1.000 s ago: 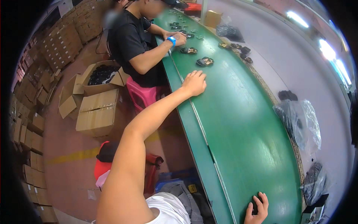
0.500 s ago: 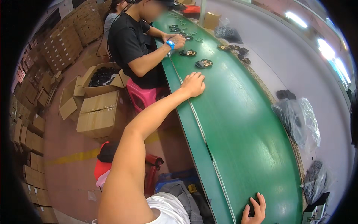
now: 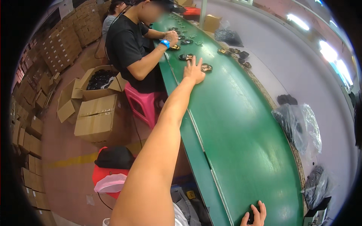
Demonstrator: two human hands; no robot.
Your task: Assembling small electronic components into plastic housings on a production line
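Note:
My left hand (image 3: 194, 72) reaches far up the green work surface, its fingers spread. Its fingertips lie between two small black oval pieces with gold-coloured tops. One oval piece (image 3: 186, 57) is just beyond the fingers; the other black-and-gold piece (image 3: 207, 67) sits against the hand's right side, partly covered by it. Whether the hand touches either, I cannot tell. At the lower edge, my right hand (image 3: 257, 215) curls its thumb and fingers around a small black piece (image 3: 250, 216), mostly hidden by the fingers.
A co-worker in black (image 3: 126, 45) sits at the left edge of the belt (image 3: 241, 124), hands over similar pieces. Clear plastic bags (image 3: 301, 124) with dark contents line the right edge. Cardboard boxes (image 3: 96, 116) and a pink stool (image 3: 141, 100) stand at left.
My left hand has moved farther up the surface, fingers now spread beside the oval pieces. Those pieces sit slightly nearer. The co-worker's hands have shifted left and away. My right hand is nearly still.

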